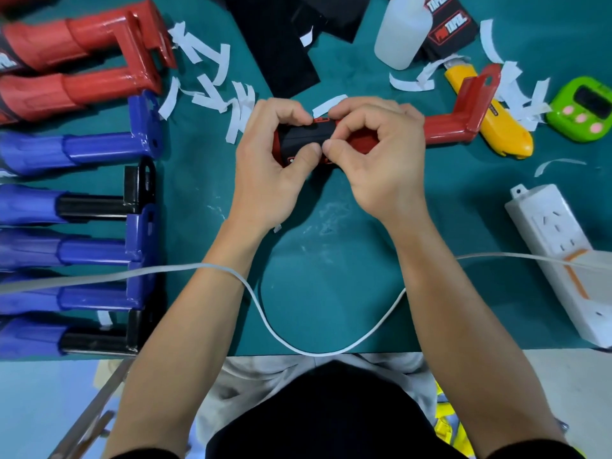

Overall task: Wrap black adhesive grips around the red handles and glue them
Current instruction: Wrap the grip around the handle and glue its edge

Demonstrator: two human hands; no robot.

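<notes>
One green work mat [331,309], covering the table from near edge to far.

Several spare handles [92,150] in a row along the left edge: red at the far end, blue and black nearer.

One white power strip [556,253], near right, with a white cable [265,313] looped across both forearms.

One red handle [443,129], the piece in work, held at mid-mat. Its long axis ran left to right, its angled bracket end pointing right and clear of both hands, and its butt end sat to the left.

One left hand [271,167], clenched round the butt end, thumb laid on the wrap.

One right hand [381,167], fingers curled over the shaft, thumb and forefinger pinching the wrap's right edge.

One stack of black sheet stock [271,44], far centre.

One white squeeze bottle [402,31], presumably the glue, far and right of the hands, so nearer the right hand.

One yellow utility knife [506,134], just beyond the bracket end.

One green timer [583,111], far right.

One black adhesive grip [306,135], partly round the handle's left portion and lying between the two hands. The thumbs met at its near edge, so the seam probably faced the person, and pressing it down looked to be the next step.

Many white backing strips [212,77], scattered far left and far right.
</notes>
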